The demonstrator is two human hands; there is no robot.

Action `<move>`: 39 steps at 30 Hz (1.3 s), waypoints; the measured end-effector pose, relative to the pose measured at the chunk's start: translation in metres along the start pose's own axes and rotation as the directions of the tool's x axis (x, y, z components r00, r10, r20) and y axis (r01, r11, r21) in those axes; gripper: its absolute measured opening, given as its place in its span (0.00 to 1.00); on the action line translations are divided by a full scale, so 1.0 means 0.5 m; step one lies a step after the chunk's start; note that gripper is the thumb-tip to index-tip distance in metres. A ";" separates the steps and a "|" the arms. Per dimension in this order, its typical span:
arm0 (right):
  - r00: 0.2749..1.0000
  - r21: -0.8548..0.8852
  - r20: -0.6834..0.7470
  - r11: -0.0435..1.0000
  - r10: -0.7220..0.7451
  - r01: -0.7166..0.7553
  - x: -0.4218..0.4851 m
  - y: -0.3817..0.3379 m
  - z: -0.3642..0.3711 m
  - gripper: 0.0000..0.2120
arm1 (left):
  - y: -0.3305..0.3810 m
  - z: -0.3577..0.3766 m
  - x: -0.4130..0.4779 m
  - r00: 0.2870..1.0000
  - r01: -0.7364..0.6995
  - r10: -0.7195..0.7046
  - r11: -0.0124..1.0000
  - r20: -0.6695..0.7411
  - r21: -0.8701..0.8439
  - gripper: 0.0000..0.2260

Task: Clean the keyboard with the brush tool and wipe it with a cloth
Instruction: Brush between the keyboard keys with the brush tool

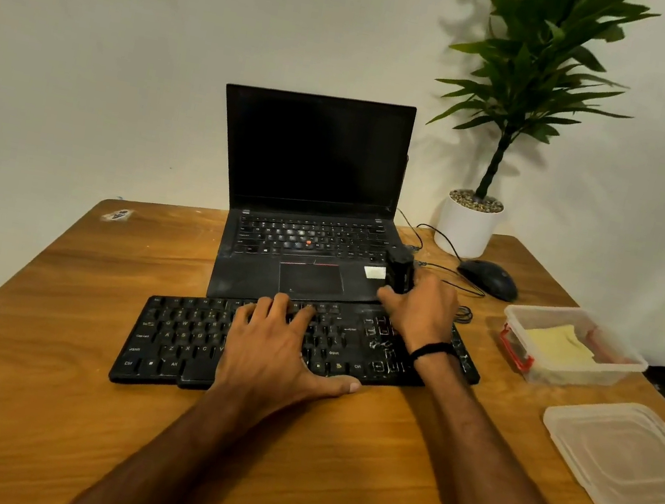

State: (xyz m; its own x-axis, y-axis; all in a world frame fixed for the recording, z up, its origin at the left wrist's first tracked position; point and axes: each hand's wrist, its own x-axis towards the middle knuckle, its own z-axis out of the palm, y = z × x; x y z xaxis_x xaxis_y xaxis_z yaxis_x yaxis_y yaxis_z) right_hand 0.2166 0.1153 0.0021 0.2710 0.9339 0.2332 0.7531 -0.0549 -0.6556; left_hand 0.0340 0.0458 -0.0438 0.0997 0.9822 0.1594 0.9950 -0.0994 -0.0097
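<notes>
- The keyboard (175,340) lies on the surface (51,292) just in front of the laptop (316,152). Its long axis runs left to right, with the right end skewed slightly away. The key legends face the person.
- The left hand (275,348) lies flat on the middle keys. Its fingers are spread and released, and the thumb sits at the near edge, so it steadies the board without gripping it.
  - Risk: with only a flat palm holding it, a hard stroke at the right end could swing the board into the laptop.
- The right hand (422,311) is at the board's far right corner, with its fingers curled round the brush (399,269).
  - The brush stands nearly upright, its long axis vertical, over the laptop's right palm rest. Which end carries the bristles cannot be told.
  - Risk: sweeping away from the person would probably throw the pale dust on the right-hand keys onto the laptop.
  - Risk: the brush may also snag the thin cable lying just beyond the hand.
- The cloth (561,345) lies in an open box (628,367) well right of the board. The lid (630,460) lies nearer the person.
  - Risk: a hurried reach for the cloth could knock the box off the right edge of the surface.
</notes>
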 end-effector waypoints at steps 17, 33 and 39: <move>0.974 0.210 0.212 0.977 -0.082 0.037 -0.018 -0.010 0.010 0.09 | 0.003 0.000 -0.008 0.998 -0.004 0.006 1.000 -0.061 0.027 0.58; 0.997 0.002 -0.053 0.998 -0.056 0.056 -0.014 0.007 -0.005 0.11 | 0.006 -0.004 -0.008 0.998 0.006 -0.006 1.000 -0.065 0.008 0.58; 0.988 0.252 0.153 0.968 -0.017 -0.023 -0.017 -0.012 0.014 0.12 | 0.005 0.000 -0.006 0.998 0.012 -0.012 1.000 -0.060 0.004 0.58</move>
State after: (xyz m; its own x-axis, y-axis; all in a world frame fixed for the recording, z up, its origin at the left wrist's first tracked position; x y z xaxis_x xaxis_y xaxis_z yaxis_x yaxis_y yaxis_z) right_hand 0.2055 0.1103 -0.0010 0.1638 0.9777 0.1315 0.5716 0.0146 -0.8204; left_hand 0.0360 0.0428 -0.0441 0.0873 0.9720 0.2182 0.9962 -0.0869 -0.0115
